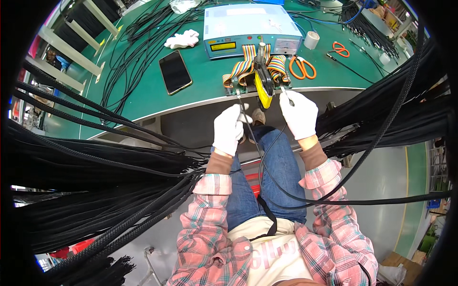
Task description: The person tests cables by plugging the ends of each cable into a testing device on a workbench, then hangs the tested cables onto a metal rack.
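Observation:
My left hand [228,128], in a white glove, is closed with its fingertips at a thin black cable [257,148]. The cable's upper end has a metal plug [238,93] at the small board on the table's front edge. My right hand [300,113], also gloved, pinches a pale plug [283,89] against the board's right side. From both hands the cable hangs in loops over my lap. Between the plugs stands a clamp with a black and yellow handle [264,88]. Rainbow ribbon cables [249,59] run from it to a light blue tester box [253,21].
A phone [175,71] and a crumpled white glove [182,39] lie left of the tester. Orange-handled scissors [303,68], smaller orange scissors [339,49] and a white roll [311,40] lie right. Thick black cable bundles [86,167] hang at my left, others [381,105] at my right.

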Available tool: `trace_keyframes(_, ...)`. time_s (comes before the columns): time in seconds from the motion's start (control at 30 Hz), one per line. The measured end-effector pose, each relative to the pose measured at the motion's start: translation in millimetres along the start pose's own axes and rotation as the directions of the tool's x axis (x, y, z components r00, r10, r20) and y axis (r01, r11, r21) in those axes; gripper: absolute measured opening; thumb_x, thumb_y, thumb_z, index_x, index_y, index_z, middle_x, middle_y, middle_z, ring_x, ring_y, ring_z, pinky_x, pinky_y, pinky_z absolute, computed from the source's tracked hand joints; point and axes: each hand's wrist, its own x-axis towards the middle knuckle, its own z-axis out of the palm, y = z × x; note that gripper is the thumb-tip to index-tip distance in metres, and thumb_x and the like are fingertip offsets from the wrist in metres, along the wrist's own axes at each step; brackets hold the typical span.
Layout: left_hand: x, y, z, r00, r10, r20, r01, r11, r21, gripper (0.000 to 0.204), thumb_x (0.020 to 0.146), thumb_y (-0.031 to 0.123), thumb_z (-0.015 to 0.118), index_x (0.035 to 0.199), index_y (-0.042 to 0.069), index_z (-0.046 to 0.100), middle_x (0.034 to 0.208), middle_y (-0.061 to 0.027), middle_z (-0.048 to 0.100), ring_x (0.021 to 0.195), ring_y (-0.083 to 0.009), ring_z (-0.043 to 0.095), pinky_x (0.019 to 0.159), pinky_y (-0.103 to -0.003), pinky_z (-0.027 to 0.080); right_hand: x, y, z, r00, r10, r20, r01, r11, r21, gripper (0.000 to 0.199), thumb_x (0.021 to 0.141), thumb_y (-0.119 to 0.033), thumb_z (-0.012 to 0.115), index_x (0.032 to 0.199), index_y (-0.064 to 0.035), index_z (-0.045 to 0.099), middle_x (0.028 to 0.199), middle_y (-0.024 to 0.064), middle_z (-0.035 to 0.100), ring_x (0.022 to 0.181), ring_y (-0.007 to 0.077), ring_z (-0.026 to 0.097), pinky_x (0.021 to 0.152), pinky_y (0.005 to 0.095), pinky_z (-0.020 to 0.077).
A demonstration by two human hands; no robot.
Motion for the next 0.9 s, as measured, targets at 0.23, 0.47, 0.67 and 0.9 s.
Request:
trace_keyframes(0.23,-33,-42,-16,0.957,-0.01,0.29,-0.167,0.796,0.581,0.027,0.092,0.02,0.056,0.105,0.001,0.07,0.076,-0.008,0.068,0.042,-0.0068,0.038,0.038,-0.022,0.027,9,-14,-3,0.997,-0.058,0.046,0.069,0.956,-0.285,0.022,0.084,-0.026,0.059,0.08,-0.0071,0.071,0.073,0.0078,0.069,0.058,0.0269,0.063,0.053,0.0333,0.0476)
trace_keyframes(0.47,-81,-104,45,0.522,0.05,0.851,-0.744,0.515,0.426,0.026,0.092,0.016,0.053,0.107,0.002,0.068,0.094,-0.0107,0.068,0.064,-0.02,0.059,0.059,-0.03,0.048,14,-24,-4,0.992,-0.027,0.12,0.08,0.882,-0.465,0.027,0.085,-0.032,0.055,0.079,-0.0101,0.069,0.071,0.0107,0.067,0.06,0.0299,0.063,0.054,0.0357,0.0467)
trace_keyframes(0.67,-106,-26,71,0.926,0.323,0.194,-0.37,0.685,0.627,0.042,0.089,0.011,0.054,0.129,0.002,0.057,0.121,-0.0078,0.065,0.09,-0.0204,0.064,0.084,-0.025,0.049,58,-52,-92,0.919,-0.335,0.207,0.392,0.829,-0.399,0.013,0.081,-0.021,0.064,0.084,-0.0098,0.07,0.082,0.0049,0.069,0.068,0.0245,0.063,0.061,0.033,0.0485)
trace_keyframes(0.9,-50,78,-19,0.964,0.264,0.036,-0.201,0.809,-0.552,0.04,0.103,0.018,0.041,0.139,0.001,0.041,0.064,0.0014,0.043,0.044,-0.0056,0.027,0.035,-0.022,0.023,128,-121,-319,0.615,-0.712,-0.339,0.446,0.669,-0.595,0.011,0.077,-0.01,0.067,0.086,-0.0037,0.07,0.088,0.0048,0.067,0.072,0.0193,0.06,0.068,0.028,0.0483)
